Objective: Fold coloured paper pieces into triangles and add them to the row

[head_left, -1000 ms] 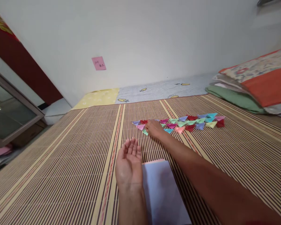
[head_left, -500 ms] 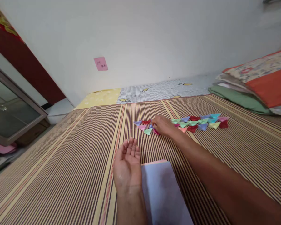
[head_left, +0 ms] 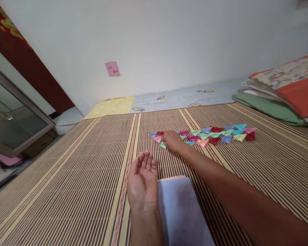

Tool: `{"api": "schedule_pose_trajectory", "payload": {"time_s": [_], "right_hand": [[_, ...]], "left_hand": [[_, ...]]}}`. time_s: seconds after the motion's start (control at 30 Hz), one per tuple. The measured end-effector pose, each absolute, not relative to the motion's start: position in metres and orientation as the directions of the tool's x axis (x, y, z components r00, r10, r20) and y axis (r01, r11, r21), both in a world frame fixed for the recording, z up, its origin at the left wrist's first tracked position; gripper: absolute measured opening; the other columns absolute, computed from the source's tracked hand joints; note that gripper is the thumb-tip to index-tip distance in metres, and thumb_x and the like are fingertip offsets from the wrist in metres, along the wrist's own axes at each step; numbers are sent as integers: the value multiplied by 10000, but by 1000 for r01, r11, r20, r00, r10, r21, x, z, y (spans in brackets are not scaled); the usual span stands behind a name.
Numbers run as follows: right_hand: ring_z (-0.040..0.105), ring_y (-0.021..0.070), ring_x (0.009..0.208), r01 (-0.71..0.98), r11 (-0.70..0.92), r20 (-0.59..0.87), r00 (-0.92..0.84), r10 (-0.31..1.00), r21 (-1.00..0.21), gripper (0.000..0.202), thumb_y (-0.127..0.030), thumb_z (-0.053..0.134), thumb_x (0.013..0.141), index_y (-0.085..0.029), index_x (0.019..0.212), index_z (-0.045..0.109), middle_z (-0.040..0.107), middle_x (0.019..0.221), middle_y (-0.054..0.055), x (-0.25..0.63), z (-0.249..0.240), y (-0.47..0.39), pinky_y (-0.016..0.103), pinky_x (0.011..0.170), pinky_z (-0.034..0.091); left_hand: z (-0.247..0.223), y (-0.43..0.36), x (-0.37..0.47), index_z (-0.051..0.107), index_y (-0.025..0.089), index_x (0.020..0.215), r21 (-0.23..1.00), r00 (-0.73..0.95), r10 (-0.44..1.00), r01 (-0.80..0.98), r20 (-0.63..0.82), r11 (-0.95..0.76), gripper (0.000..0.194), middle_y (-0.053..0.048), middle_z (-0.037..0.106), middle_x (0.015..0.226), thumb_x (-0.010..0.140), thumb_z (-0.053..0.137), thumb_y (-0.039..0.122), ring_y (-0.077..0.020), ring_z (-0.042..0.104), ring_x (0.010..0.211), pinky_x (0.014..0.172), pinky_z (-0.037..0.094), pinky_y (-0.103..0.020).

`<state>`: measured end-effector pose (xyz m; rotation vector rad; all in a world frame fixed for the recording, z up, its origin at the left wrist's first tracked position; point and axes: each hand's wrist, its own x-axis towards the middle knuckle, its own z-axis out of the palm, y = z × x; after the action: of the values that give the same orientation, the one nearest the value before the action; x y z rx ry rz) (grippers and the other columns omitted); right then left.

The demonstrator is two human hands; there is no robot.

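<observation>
My right hand [head_left: 171, 140] reaches forward over the left part of several rows of small folded paper triangles [head_left: 204, 135]. Its fingers are drawn together and bent down among the pieces; whatever they pinch is hidden. Close by its fingertips lie a pink triangle [head_left: 157, 139], a red one [head_left: 160, 133] and a light green one [head_left: 162, 145]. Palm up, my left hand [head_left: 143, 177] is open with slightly curled fingers and holds nothing. Just to its right is a pale bluish stack of paper sheets [head_left: 183, 208], with pinkish edges showing at its far end.
A striped mat [head_left: 74, 184] covers the surface. Along the white wall runs a patterned cloth [head_left: 169, 99]. Folded bedding [head_left: 277, 109] and a pillow [head_left: 295, 83] are piled at the right. A pink note [head_left: 112, 69] is on the wall; a glass-fronted cabinet [head_left: 12, 116] stands left.
My right hand has moved a little left along the rows, uncovering several triangles behind it. My left hand keeps its palm-up pose. The view has shifted slightly.
</observation>
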<state>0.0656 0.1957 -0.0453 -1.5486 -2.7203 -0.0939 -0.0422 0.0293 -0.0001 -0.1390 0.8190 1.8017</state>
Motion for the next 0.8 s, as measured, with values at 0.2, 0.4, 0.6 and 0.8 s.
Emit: {"api": "schedule_pose_trajectory", "payload": {"time_s": [0.2,0.4,0.6,0.8], "right_hand": [[659,244,1065,865,496,29,-499,866,77,338,-325,639,976,-145,1260,613,632,1266,119,66,-45,197,441,896,568],[659,241,1062,875,477,32,-481,876,77,332,-326,633,980,-154,1262,612,632,1268,113,62,-46,199,441,893,569],[658,239,1063,881,472,48,-473,880,40,324,-326,627,983,-163,1263,612,631,1272,109,61,-49,200,443,894,569],[662,237,1053,881,470,84,-465,881,-49,332,-335,630,981,-161,1263,609,635,1262,102,65,-42,198,447,887,572]], "left_hand": [[-1,29,-42,655,127,791,444,-383,796,-881,-469,-162,232,-116,690,982,956,490,135,-201,680,934,698,547,-260],[1,29,-42,647,126,788,439,-384,789,-884,-480,-162,255,-97,687,943,973,472,141,-188,682,891,687,538,-254],[0,30,-41,650,123,776,446,-376,797,-882,-473,-152,273,-99,687,948,976,467,154,-184,680,878,695,536,-256],[1,29,-42,648,124,773,442,-379,793,-883,-477,-156,268,-101,686,939,970,468,139,-190,680,887,683,535,-256]]}}
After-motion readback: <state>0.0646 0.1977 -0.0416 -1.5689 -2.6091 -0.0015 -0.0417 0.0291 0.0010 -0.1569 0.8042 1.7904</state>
